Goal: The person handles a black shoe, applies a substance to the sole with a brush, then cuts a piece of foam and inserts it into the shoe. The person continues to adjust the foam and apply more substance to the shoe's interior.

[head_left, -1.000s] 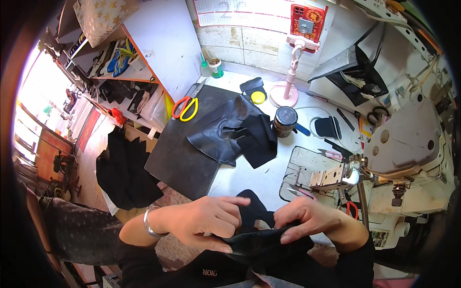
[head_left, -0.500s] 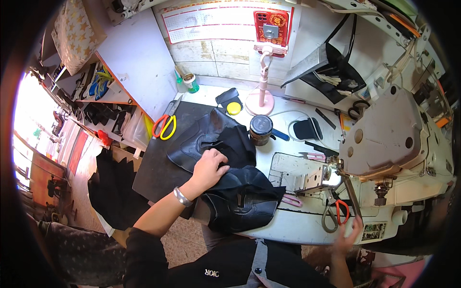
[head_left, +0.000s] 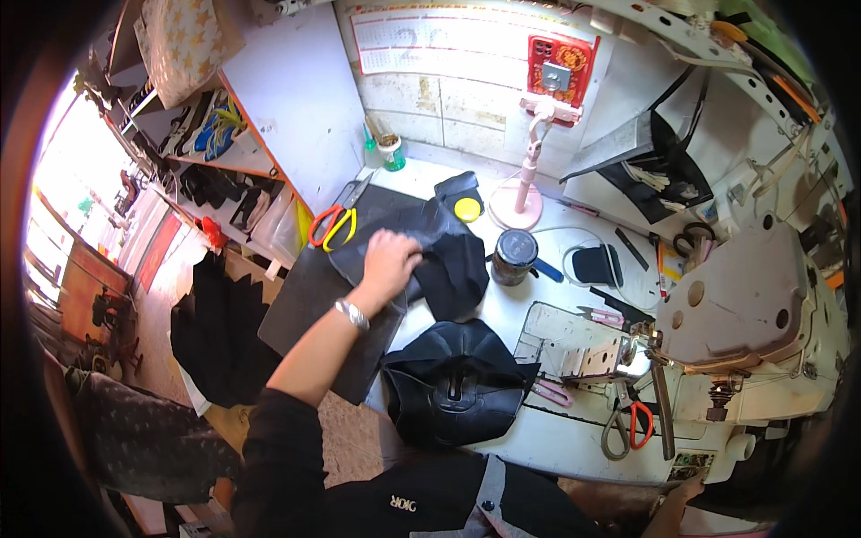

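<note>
My left hand (head_left: 387,266), a silver bangle at its wrist, is closed with curled fingers on a black leather piece (head_left: 359,255) with a soft black lining (head_left: 453,269), on the dark mat. Nearer me on the white table sits a stitched black leather shoe upper (head_left: 462,386), bowl-shaped with a slot in its middle, which neither hand touches. Far to the right, at the table's front edge below the sewing machine (head_left: 735,300), is my right hand (head_left: 686,493). Its fingers are mostly hidden and blurred.
Red-and-yellow-handled scissors (head_left: 334,226) lie at the mat's far corner. A dark jar (head_left: 515,257) and a pink phone stand (head_left: 517,206) rise behind the leather. Pink snips (head_left: 552,392) and orange-handled scissors (head_left: 630,429) lie beside the machine.
My left hand has moved away from me with the black leather piece, parting it from the nearer upper. My right hand has dropped from beside the orange-handled scissors to the table's edge. The view has shifted.
</note>
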The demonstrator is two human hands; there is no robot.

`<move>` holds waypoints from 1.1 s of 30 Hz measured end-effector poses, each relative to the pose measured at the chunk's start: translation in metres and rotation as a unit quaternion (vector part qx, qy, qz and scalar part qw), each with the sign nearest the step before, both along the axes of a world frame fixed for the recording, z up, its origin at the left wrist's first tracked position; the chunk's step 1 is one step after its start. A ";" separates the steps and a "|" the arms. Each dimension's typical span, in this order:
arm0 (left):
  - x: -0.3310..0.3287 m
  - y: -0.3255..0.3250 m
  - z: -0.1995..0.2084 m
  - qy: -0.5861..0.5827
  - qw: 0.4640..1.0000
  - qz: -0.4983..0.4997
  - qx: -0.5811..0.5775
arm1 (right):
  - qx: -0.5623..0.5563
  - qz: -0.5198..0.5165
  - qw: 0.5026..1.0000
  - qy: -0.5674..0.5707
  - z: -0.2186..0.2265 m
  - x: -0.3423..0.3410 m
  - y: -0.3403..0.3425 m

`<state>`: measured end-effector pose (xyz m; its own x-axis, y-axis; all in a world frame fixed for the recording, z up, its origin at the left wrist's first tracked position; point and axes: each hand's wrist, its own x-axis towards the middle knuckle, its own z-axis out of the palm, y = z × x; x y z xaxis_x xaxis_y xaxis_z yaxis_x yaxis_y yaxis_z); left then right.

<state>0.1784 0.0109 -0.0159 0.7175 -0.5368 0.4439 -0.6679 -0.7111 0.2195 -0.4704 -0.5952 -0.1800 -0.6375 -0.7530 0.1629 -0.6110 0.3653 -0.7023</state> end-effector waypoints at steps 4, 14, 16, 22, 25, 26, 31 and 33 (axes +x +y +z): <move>0.009 -0.001 0.024 -0.013 1.000 0.024 -0.006 | -0.005 0.062 0.997 0.046 0.008 -0.010 -0.003; -0.138 -0.012 0.045 0.154 0.959 -0.164 0.170 | -0.229 0.790 0.559 0.107 0.117 0.200 0.274; -0.140 -0.011 0.041 0.196 0.961 -0.123 0.151 | -0.190 0.851 0.487 0.047 0.137 0.252 0.310; -0.159 0.019 0.029 0.116 0.944 -0.143 -0.274 | 0.015 0.853 0.471 -0.223 0.169 0.351 0.365; -0.169 0.032 0.019 0.280 0.795 -0.003 -0.537 | 0.244 0.831 0.366 -0.340 0.175 0.378 0.384; -0.166 0.037 0.017 0.364 0.676 0.010 -0.641 | 0.315 0.837 0.308 -0.326 0.179 0.381 0.392; -0.168 0.053 0.023 0.477 0.538 0.116 -0.685 | 0.257 0.922 0.175 -0.231 0.217 0.389 0.437; -0.167 0.052 0.027 0.454 0.437 0.042 -0.775 | 0.067 0.968 0.119 -0.209 0.230 0.398 0.452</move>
<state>0.0115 0.0631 0.0113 0.9641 -0.0510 -0.2605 0.2093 0.7497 0.6279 -0.0724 -0.1432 0.0503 0.8211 0.4686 0.3258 0.4375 -0.1503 -0.8866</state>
